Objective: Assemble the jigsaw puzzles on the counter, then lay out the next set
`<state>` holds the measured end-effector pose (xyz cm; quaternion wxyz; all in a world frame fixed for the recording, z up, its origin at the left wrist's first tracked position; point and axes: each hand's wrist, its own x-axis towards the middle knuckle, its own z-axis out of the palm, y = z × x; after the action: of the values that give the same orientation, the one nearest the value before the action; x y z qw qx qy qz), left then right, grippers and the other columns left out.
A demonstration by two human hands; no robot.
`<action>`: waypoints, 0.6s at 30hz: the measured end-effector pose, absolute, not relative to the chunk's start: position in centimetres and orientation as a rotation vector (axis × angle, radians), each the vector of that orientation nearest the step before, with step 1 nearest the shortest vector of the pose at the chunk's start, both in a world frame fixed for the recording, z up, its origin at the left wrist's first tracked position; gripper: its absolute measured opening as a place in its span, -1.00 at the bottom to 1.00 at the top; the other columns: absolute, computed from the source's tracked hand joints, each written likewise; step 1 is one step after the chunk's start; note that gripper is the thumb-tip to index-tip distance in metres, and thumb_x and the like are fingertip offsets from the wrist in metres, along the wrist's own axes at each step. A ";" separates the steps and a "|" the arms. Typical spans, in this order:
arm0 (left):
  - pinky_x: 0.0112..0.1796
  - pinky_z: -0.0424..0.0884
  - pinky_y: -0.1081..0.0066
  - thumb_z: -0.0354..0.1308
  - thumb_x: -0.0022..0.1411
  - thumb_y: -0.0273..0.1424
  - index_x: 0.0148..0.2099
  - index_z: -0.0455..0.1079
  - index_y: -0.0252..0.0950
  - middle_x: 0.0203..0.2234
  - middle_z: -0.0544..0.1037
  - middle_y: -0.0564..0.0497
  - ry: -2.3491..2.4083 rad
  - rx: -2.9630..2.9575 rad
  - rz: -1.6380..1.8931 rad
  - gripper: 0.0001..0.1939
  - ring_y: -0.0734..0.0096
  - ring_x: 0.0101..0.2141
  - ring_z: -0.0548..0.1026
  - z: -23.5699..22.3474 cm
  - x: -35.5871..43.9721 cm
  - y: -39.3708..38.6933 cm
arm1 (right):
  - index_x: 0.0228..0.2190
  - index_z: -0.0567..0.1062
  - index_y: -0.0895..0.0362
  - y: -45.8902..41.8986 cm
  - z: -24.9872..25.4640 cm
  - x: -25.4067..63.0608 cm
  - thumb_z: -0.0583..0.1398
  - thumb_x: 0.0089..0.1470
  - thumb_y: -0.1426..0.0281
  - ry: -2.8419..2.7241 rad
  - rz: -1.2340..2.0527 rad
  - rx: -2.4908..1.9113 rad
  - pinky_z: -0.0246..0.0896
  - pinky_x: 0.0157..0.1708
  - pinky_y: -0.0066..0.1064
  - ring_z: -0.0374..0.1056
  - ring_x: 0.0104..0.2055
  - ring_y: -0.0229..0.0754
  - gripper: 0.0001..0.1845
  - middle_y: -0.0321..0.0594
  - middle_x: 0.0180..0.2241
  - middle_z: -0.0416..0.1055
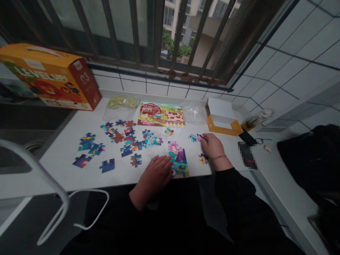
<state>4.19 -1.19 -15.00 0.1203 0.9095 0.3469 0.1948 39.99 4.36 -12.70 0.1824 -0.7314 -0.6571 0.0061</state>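
Observation:
Fingers stretched out flat, my left hand rests at the left edge of a partly joined puzzle with a purple tent and pink shapes. That puzzle lies near the table's front edge. Over to the right, my right hand has its fingertips closed on a small purple puzzle piece, which lies against a light-blue puzzle piece. Below that hand is a dark puzzle piece with a yellow shape. Many loose pieces are spread to the left, and a single blue-brown piece lies above the joined puzzle.
A farm picture lies at the back between two clear plastic bags, one on its right. An orange-and-white box stands open at the right rear. At the far left are a large orange carton and a white curved tube.

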 end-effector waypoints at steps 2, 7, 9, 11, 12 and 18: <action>0.36 0.32 -0.19 0.14 0.52 -0.32 0.27 0.48 -0.24 0.31 0.54 -0.21 1.011 2.656 0.572 -0.65 -0.02 0.28 0.50 -14.9 4.3 -1.2 | 0.09 0.61 0.14 6.0 -12.5 41.1 0.23 0.28 0.42 -1.976 0.103 -2.026 0.35 0.22 -0.11 0.48 0.17 0.10 -0.63 0.07 0.12 0.59; 0.36 0.32 -0.17 0.14 0.52 -0.33 0.27 0.48 -0.23 0.30 0.54 -0.21 1.014 2.669 0.591 -0.64 0.00 0.28 0.49 -15.2 4.3 -1.4 | 0.02 0.65 0.09 8.3 -11.7 42.4 0.36 0.16 0.45 -2.131 0.244 -1.997 0.37 0.07 -0.22 0.53 0.00 0.03 -0.64 -0.02 -0.03 0.67; 0.37 0.31 -0.17 0.14 0.53 -0.33 0.28 0.47 -0.23 0.30 0.54 -0.21 1.012 2.674 0.596 -0.64 0.00 0.28 0.49 -15.3 4.2 -1.4 | -0.01 0.65 0.12 8.5 -11.5 42.7 0.40 0.12 0.45 -2.134 0.274 -2.027 0.37 -0.02 -0.27 0.53 -0.09 -0.01 -0.64 -0.03 -0.10 0.67; 0.37 0.31 -0.18 0.14 0.53 -0.32 0.28 0.47 -0.25 0.31 0.53 -0.22 1.011 2.676 0.592 -0.64 0.00 0.29 0.49 -15.3 4.2 -1.3 | -0.05 0.66 0.15 8.4 -11.4 43.0 0.42 0.08 0.43 -2.117 0.304 -2.059 0.35 -0.11 -0.30 0.51 -0.18 -0.05 -0.64 -0.05 -0.16 0.66; 0.36 0.31 -0.18 0.13 0.53 -0.32 0.28 0.46 -0.25 0.32 0.53 -0.22 1.012 2.679 0.587 -0.64 -0.01 0.29 0.49 -15.3 4.3 -1.3 | -0.07 0.66 0.15 8.3 -11.4 43.2 0.43 0.08 0.42 -2.107 0.317 -2.070 0.34 -0.13 -0.32 0.50 -0.20 -0.07 -0.66 -0.07 -0.18 0.65; 0.36 0.32 -0.16 0.14 0.54 -0.32 0.26 0.46 -0.28 0.31 0.53 -0.21 1.013 2.697 0.562 -0.66 -0.03 0.28 0.49 -14.9 4.3 -1.3 | -0.25 0.62 0.12 7.0 -11.3 43.4 0.40 0.16 0.25 -1.994 0.268 -2.103 0.30 -0.17 -0.30 0.46 -0.19 -0.06 -0.79 -0.09 -0.21 0.61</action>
<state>4.33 -1.33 -14.90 0.1030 0.9140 0.3432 0.1905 43.43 7.03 -11.33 0.1154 -0.7179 -0.6804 0.0916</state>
